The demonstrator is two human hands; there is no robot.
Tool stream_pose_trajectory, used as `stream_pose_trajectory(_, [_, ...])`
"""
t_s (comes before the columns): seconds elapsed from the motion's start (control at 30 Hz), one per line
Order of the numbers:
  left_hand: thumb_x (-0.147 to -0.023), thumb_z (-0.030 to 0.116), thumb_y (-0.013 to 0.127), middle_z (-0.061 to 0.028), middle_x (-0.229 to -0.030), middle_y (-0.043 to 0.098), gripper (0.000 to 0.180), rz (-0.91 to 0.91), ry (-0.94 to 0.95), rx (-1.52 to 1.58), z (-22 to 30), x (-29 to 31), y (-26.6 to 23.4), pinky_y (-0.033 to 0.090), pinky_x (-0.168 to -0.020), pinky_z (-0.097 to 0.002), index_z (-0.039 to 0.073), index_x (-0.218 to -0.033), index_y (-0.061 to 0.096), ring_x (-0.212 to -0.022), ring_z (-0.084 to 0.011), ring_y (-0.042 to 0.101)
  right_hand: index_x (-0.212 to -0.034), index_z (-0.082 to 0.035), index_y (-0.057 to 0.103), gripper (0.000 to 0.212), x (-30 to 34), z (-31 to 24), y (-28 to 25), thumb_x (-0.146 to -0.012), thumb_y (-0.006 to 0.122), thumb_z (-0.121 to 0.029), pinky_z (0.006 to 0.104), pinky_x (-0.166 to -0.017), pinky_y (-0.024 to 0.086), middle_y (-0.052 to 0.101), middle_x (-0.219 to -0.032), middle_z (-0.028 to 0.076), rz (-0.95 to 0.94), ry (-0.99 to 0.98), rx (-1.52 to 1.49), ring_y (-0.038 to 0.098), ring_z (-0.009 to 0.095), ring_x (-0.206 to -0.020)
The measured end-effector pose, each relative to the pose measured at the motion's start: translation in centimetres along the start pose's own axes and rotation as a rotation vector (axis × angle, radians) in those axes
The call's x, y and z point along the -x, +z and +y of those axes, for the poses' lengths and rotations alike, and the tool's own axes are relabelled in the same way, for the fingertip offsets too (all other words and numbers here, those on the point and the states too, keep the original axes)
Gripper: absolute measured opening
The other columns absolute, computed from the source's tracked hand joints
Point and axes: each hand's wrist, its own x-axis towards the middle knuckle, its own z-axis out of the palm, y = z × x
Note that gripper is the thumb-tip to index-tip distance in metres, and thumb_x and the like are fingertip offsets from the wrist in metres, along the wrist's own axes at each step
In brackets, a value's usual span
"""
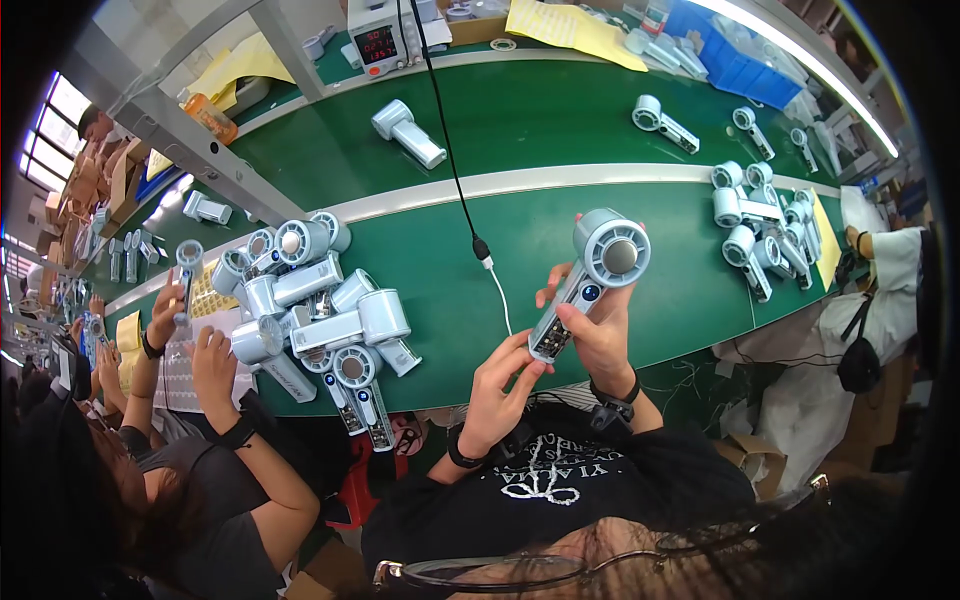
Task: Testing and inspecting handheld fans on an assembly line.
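A pale blue handheld fan (612, 250) is tilted above the green bench, its round head up and away from me. My right hand (605, 335) is closed around its handle, where a small circuit board and a round dark display with a blue glow are exposed. At the handle's lower end, my left hand (495, 395) pinches with thumb and fingers. A white cable (500, 295) runs down to those fingertips from a black connector (483, 250); its plug is hidden there. Left of my hands lies a heap of similar fans (330, 310), some with open handles.
More fans (755, 215) are piled at the right, and single ones lie on the green belt (540, 120) beyond a pale rail. A power supply (382, 45) and blue bin (740, 60) stand behind. At left, a co-worker's hands (215, 370) handle another fan (188, 255).
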Motion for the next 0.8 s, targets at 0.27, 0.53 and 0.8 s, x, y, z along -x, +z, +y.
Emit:
stream_pose_trajectory(0.27, [-0.085, -0.001, 0.063, -0.0195, -0.123, 0.054, 0.007, 0.218, 0.228, -0.361, 0.7, -0.8, 0.7, 0.051, -0.079, -0.0356, -0.006, -0.090, 0.062, -0.096, -0.0304, 0.064, -0.148, -0.018, 0.005, 0.092, 0.3, -1.3, 2.6, -0.080, 0.062, 0.005, 0.0429, -0.082, 0.055, 0.041, -0.129, 0.014, 0.064, 0.098, 0.176, 0.055, 0.023, -0.102])
stream_pose_trajectory(0.53, [-0.083, 0.000, 0.066, -0.0202, -0.126, 0.052, 0.009, 0.318, 0.286, -0.577, -0.9, -0.3, 0.1, 0.053, -0.081, -0.0380, -0.005, -0.089, 0.062, -0.100, -0.0328, 0.063, -0.128, -0.003, 0.036, 0.041, -3.2, -1.9, 1.0, -0.092, 0.054, -0.007, 0.0370, -0.077, 0.054, 0.052, -0.115, 0.010, 0.319, -0.127, 0.096, 0.056, 0.017, -0.097])
stream_pose_trajectory(0.8, [-0.085, 0.004, 0.066, -0.0190, -0.122, 0.056, 0.010, 0.265, 0.309, -0.585, 0.0, -1.1, -1.0, 0.053, -0.082, -0.0375, -0.005, -0.088, 0.062, -0.098, -0.0330, 0.064, -0.135, -0.006, 0.037, 0.058, -20.4, -3.0, -8.0, -0.084, 0.065, -0.011, 0.0318, -0.064, 0.053, 0.062, -0.095, 0.012, -0.035, -0.083, 0.974, 0.062, 0.018, -0.069])
